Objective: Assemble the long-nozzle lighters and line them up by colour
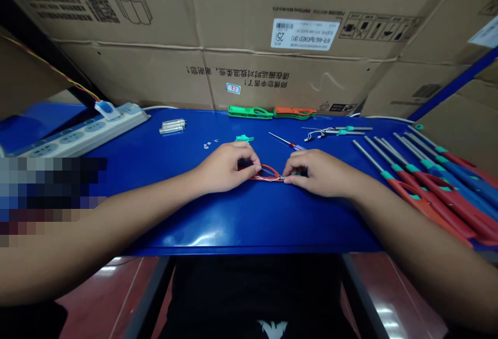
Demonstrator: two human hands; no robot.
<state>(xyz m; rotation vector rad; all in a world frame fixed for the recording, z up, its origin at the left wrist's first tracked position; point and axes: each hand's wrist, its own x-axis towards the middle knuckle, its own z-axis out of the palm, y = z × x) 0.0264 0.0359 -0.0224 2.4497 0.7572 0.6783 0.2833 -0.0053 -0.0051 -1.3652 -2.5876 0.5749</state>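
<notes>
An orange lighter casing [265, 167] lies low over the blue table in front of me, with a thin white wire along it. My left hand [231, 167] is closed in a pinch at the casing's left end, which its fingers partly hide. At the other end, the fingertips of my right hand [317, 173] are pinched around the casing's tip, where a small metallic part shows. Just beyond the hands are a screwdriver [291, 144] with a clear handle and small green plastic pieces [244, 138].
Several long-nosed lighters [424, 183] lie along the right side. Metal tubes with wires [338, 131] are behind my right hand. Green casings [249, 112] and orange casings [293, 112] rest against the cardboard [155, 74]. Clear cylinders [172, 126] and a power strip [85, 130] are left.
</notes>
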